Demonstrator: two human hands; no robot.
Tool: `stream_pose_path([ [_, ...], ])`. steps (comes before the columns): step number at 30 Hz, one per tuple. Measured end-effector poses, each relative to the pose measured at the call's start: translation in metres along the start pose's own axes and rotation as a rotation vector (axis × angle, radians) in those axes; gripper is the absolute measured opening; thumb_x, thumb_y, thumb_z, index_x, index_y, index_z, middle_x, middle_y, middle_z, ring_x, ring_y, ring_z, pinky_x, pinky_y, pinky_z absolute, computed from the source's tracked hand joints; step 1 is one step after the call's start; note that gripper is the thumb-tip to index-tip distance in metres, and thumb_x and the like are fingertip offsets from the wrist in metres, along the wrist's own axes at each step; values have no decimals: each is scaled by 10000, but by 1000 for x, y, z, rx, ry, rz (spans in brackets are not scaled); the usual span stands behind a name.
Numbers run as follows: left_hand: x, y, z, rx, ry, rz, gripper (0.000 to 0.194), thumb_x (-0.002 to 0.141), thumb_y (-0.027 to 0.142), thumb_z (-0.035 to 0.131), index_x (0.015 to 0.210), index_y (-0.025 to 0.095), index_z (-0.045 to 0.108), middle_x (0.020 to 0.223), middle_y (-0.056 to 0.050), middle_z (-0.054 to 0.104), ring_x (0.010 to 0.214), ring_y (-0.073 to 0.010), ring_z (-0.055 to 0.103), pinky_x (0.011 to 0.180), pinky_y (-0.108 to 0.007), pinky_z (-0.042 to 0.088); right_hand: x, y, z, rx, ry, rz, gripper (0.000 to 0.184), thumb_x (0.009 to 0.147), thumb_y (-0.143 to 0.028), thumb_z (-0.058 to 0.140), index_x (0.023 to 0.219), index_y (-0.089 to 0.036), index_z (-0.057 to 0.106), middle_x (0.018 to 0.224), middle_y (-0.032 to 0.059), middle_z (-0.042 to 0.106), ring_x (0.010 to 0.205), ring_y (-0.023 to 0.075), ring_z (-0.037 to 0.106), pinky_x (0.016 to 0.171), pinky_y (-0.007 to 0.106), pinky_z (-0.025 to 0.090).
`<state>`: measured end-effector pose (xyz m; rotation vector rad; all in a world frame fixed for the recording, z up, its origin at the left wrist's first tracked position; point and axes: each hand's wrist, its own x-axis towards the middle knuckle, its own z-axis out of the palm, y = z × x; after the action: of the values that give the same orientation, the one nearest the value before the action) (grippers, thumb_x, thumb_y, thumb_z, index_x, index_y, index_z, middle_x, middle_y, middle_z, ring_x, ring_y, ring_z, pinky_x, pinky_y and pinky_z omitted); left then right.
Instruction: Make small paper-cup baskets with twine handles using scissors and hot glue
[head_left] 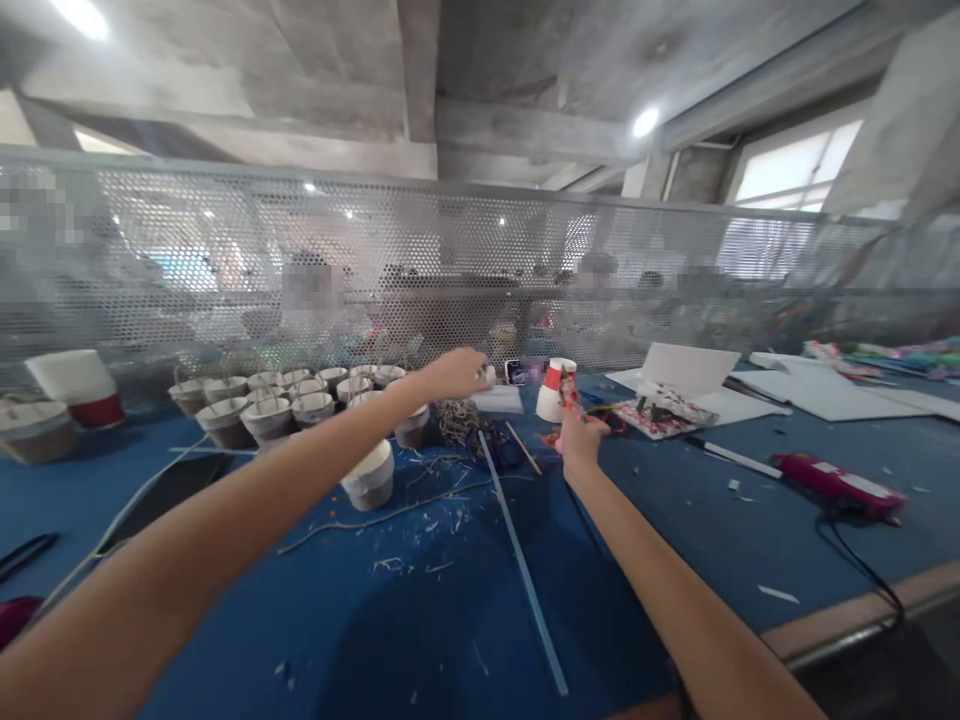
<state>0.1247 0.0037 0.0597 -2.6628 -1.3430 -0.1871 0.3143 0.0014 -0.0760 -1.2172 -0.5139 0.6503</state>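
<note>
My left hand [456, 372] reaches out over the table with its fingers pinched around a small whitish piece, too small to name. My right hand [580, 440] is closed low beside an upturned stack of white paper cups with a red band [551, 402]; reddish bits show around its fingers, but what it grips is unclear. Between the hands lie a tangle of brown twine [459, 420] and a thin wooden stick [523, 448]. A long translucent glue stick [523, 570] points towards me. Left of it stands a single small white-and-grey pot [371, 478].
Several small pots with handles [270, 415] crowd the left. Another white cup stack [75, 385] stands beyond them. To the right are an open white box [686, 365], red-and-white decorations [664, 412] and a purple glue gun [840, 485] with a cord. A perforated metal screen [465, 240] borders the back.
</note>
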Motion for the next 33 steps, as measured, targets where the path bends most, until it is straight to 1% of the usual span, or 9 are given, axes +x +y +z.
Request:
stream_pose_path([
  [2, -12, 42, 20, -19, -29, 70, 398, 831, 354, 423, 1152, 149, 537, 1170, -103, 595, 1112, -226, 523, 938, -307, 390, 2, -6, -6, -26, 37, -7, 451, 689, -221, 602, 981, -242, 259, 744, -65, 483, 348, 63, 452, 369, 247, 492],
  [6, -28, 111, 73, -30, -143, 86, 493, 827, 423, 429, 1161, 77, 535, 1109, -183, 622, 1091, -300, 543, 880, -396, 447, -1, -12, -12, -75, 90, -16, 468, 671, -212, 613, 988, -228, 271, 809, -24, 513, 368, 57, 464, 368, 219, 477],
  [10, -19, 138, 111, -37, -226, 26, 568, 841, 458, 416, 1258, 75, 464, 1360, -215, 416, 1312, -327, 293, 1021, -508, 299, -4, -12, -11, -103, 84, -42, 466, 671, -225, 615, 997, -215, 283, 837, 9, 530, 384, 68, 482, 349, 215, 460],
  [14, -5, 132, 116, -68, -225, -25, 669, 864, 465, 345, 1356, 12, 301, 1426, -248, 274, 1345, -327, 210, 1030, -534, 274, -4, -9, -9, -119, 63, -85, 488, 650, -215, 634, 1000, -218, 294, 872, 24, 541, 418, 78, 499, 352, 212, 456],
  [17, -18, 126, 106, -73, -145, -10, 651, 882, 391, 326, 1381, -12, 216, 1456, -253, 185, 1356, -338, 156, 1047, -528, 241, -4, -8, -10, -118, 54, -100, 512, 638, -208, 640, 1009, -225, 288, 868, 8, 543, 464, 83, 522, 384, 199, 468],
  [21, -81, 127, 92, -82, -48, 147, 541, 875, 333, 361, 1328, 37, 344, 1436, -178, 302, 1336, -284, 228, 1094, -384, 214, -6, -10, -11, -116, 39, -120, 490, 650, -202, 615, 1009, -225, 282, 866, -4, 526, 398, 64, 485, 368, 210, 457],
  [26, -174, 109, 93, -121, 52, 351, 537, 890, 363, 358, 1372, 144, 267, 1449, -100, 304, 1316, -290, 266, 1066, -436, 279, -14, -10, -10, -135, -7, -157, 484, 634, -177, 616, 979, -237, 282, 873, -16, 511, 339, 37, 433, 328, 205, 429],
  [29, -207, 78, 97, -71, 84, 294, 461, 889, 259, 370, 1331, 137, 321, 1356, -107, 434, 1241, -244, 379, 1015, -377, 360, -19, -9, -8, -137, -27, -159, 487, 633, -177, 617, 966, -242, 268, 891, -15, 508, 344, 35, 436, 325, 203, 430],
  [33, -232, 22, 95, 157, 126, -139, 252, 889, 213, 345, 984, 142, 567, 944, -118, 614, 892, -244, 566, 816, -391, 462, -27, -10, -5, -127, -56, -169, 479, 648, -182, 605, 964, -242, 250, 885, -21, 504, 371, 37, 449, 333, 190, 430],
])
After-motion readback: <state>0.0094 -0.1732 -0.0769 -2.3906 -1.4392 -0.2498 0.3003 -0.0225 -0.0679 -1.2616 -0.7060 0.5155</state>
